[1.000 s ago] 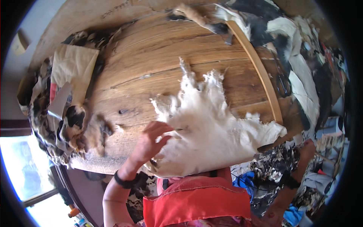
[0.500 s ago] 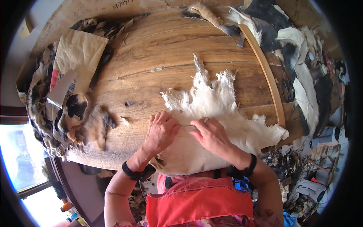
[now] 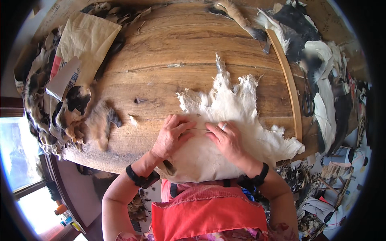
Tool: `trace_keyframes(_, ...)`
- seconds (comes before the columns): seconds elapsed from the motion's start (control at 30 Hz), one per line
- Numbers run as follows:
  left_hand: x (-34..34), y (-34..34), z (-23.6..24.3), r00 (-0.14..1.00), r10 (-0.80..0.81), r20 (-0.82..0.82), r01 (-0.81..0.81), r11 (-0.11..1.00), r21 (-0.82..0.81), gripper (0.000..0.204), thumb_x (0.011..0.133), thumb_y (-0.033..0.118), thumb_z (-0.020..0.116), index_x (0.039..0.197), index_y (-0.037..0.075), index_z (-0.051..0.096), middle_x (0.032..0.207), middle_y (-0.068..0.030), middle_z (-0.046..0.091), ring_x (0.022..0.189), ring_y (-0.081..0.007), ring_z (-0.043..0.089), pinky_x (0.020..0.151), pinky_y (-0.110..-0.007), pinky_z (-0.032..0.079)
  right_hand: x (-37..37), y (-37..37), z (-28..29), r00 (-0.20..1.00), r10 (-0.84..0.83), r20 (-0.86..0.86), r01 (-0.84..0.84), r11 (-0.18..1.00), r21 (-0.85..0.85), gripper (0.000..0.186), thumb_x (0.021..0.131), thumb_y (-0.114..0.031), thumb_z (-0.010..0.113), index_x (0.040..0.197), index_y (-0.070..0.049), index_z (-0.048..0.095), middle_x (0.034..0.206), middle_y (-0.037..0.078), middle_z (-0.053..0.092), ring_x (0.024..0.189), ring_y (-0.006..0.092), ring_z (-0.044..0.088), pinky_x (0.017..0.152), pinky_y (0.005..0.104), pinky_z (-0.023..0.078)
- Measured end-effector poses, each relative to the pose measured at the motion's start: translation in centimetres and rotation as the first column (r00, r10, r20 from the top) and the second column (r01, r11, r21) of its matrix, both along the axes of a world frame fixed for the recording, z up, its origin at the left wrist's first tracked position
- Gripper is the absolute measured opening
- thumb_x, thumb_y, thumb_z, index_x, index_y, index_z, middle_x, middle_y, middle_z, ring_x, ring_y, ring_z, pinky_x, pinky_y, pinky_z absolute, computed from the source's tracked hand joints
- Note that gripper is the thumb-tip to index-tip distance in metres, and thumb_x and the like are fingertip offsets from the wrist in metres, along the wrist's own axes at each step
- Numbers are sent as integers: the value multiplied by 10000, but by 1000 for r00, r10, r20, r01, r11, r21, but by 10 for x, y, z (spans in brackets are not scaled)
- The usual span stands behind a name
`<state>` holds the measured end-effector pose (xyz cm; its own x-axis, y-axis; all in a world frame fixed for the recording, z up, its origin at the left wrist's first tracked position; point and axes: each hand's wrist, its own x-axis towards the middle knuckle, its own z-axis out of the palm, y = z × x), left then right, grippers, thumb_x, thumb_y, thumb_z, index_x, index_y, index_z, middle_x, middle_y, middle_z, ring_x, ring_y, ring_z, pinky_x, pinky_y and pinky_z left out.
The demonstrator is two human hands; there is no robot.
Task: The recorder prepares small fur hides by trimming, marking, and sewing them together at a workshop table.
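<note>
under both hands (image 3: 201, 138) white hide (image 3: 229, 120) on wooden table (image 3: 161, 68); palms open, pressing flat.

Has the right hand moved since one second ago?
Yes. The right hand came up from beside the table's near edge onto the white hide, beside the left hand.

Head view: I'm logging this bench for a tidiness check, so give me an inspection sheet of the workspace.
Surface: wooden table, grain bare in the middle.
Job's things: pale hide spread flat, near edge hanging over the table's front.
Clutter: fur scraps at left, paper bag, wooden strip, scissors, dark and white pelts at right.
Hands: left hand and right hand both flat on the hide, holding nothing; ring on the right, dark wristbands on both.
Cables: nothing seen.
Surroundings: window at lower left; scraps on floor at right.
</note>
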<state>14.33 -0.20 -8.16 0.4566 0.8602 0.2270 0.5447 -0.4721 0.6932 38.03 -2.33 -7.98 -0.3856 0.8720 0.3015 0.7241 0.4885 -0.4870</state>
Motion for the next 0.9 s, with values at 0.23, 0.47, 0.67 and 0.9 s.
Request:
trace_keyframes(0.23, 2, -22, 11, 985, 31, -167, -18, 997, 77, 344, 754, 148, 804, 1087, 123, 722, 1107, -80, 588, 1025, -276, 576, 880, -410, 474, 2, 1, -5, 999, -16, -50, 18, 999, 38, 334, 739, -141, 827, 1049, -98, 712, 827, 45, 609, 803, 227, 630, 739, 372, 501)
trace_keyframes(0.47, 0, -20, 15, 960, -101, -260, 152, 971, 186, 262, 770, 162, 756, 1024, 111, 719, 1105, -73, 595, 1014, -261, 570, 886, -429, 452, 0, 0, -4, 998, -32, -62, 33, 999, 24, 273, 792, -176, 793, 1045, -116, 708, 846, 47, 614, 822, 230, 629, 766, 374, 493)
trace_keyframes(0.67, -6, -10, 25, 948, -312, -66, 295, 935, -197, 195, 770, 151, 789, 943, 95, 720, 1000, -81, 627, 963, -251, 600, 816, -400, 474, -2, 3, -5, 991, -68, -112, 75, 995, 59, 297, 726, -186, 840, 1000, -135, 734, 798, 35, 616, 748, 244, 621, 697, 375, 506)
trace_keyframes(0.9, 13, 0, -3, 996, 81, 44, -82, 997, 15, 228, 756, 69, 783, 982, 78, 758, 1039, -53, 643, 953, -275, 588, 855, -382, 489, -2, 4, -11, 992, -60, -114, 69, 995, 72, 275, 700, -177, 852, 948, -132, 743, 774, 41, 618, 732, 237, 629, 704, 373, 505)
